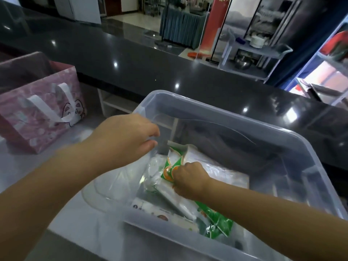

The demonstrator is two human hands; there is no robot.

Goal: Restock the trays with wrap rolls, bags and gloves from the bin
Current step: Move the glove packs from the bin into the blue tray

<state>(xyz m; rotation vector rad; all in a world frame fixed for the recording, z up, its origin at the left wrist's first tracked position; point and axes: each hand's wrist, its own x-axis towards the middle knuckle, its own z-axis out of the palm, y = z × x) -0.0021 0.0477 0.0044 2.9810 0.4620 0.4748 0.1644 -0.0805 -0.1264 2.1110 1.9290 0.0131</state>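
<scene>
A clear plastic bin point(263, 127) sits in front of me, holding several plastic-wrapped packs. Down inside it, my right hand point(188, 178) is closed on a green and orange printed packet point(216, 217). White and clear packs point(216, 166) lie beside and under that packet. My left hand point(128, 138) hovers over the bin's left rim, its fingers pinched on a thin clear plastic bag point(122, 178) that hangs down over the bin's wall. No trays are in view.
A pink paper gift bag point(39, 110) with white handles stands at the left on the pale counter point(37, 176). A dark glossy raised counter point(150, 59) runs behind the bin. Shelving and a cart stand in the background at the right.
</scene>
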